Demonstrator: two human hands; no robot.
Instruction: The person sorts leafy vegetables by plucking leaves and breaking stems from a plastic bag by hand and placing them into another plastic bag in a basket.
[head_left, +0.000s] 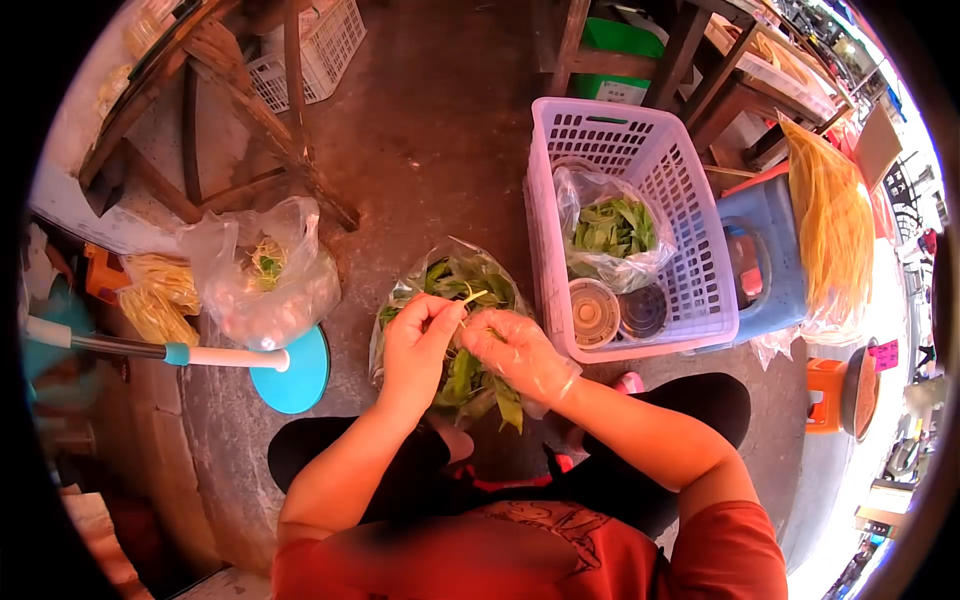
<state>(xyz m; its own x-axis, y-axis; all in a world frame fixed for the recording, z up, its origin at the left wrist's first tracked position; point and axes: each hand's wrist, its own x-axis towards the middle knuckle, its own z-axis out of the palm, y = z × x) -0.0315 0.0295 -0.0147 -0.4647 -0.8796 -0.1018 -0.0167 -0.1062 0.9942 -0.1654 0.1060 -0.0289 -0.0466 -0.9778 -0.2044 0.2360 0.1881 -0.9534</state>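
Observation:
My left hand (420, 345), bare, pinches a pale green vegetable stem (474, 297) between thumb and forefinger. Close beside it, my right hand (515, 350) wears a thin clear plastic glove; its fingers are closed at the same stem, partly hiding it. Both hands are above a clear plastic bag (382, 350) on the floor, filled with leafy greens (462, 378). Some leaves hang out over the near side of the bag, under my right hand.
At the right stands a lilac plastic basket (700, 335) holding a bag of picked leaves (615, 228) and round containers (594, 312). To the left are a plastic bag with stem scraps (265, 300) and a turquoise disc-shaped base (292, 375). A wooden frame (245, 100) stands behind.

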